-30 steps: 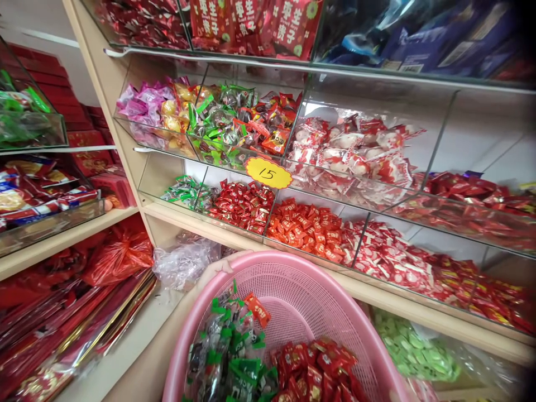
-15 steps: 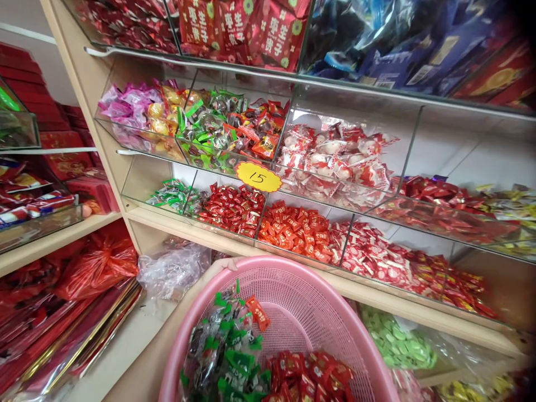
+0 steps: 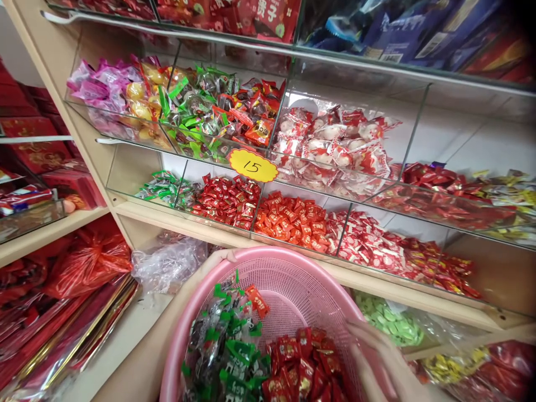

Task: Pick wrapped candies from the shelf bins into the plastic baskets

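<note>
Wooden shelves (image 3: 188,226) of wrapped candies (image 3: 293,220) behind pink basket (image 3: 299,279)

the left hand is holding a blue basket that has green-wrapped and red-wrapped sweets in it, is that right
Not quite: the basket is pink, not blue, as the head view shows. The left hand is holding it, with green-wrapped sweets and red-wrapped sweets in it.
</note>
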A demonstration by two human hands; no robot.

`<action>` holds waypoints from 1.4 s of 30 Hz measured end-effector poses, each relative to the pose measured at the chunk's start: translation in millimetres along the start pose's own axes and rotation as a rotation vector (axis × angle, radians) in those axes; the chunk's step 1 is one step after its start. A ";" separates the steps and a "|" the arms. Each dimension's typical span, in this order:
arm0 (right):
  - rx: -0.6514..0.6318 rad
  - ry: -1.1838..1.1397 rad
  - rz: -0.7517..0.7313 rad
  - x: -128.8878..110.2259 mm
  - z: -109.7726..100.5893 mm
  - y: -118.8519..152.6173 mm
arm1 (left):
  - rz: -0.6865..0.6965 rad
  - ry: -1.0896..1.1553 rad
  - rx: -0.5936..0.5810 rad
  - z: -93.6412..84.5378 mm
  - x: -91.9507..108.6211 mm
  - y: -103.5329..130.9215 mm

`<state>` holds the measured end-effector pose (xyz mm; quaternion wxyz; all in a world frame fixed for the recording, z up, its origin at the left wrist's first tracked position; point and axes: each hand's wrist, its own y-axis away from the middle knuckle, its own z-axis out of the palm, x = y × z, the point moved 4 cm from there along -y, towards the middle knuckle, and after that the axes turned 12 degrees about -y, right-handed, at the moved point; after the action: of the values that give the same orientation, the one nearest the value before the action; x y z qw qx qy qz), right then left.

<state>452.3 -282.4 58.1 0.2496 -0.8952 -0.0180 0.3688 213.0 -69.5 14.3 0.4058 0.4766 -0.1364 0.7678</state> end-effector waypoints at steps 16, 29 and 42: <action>-0.771 0.094 0.150 -20.3 117.7 -79.7 | 0.074 0.015 0.048 -4.9 0.8 -1.4; -0.679 -0.119 0.193 9.2 167.2 -85.5 | 0.139 0.018 0.078 -11.8 1.2 5.8; -0.625 0.264 0.082 -23.9 162.4 -89.0 | 0.129 -0.009 0.072 -9.8 1.8 7.9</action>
<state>339.7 -139.3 16.7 -0.0516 -0.9684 -0.0616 0.2362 200.5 -67.8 12.2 0.3375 0.4847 -0.1409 0.7946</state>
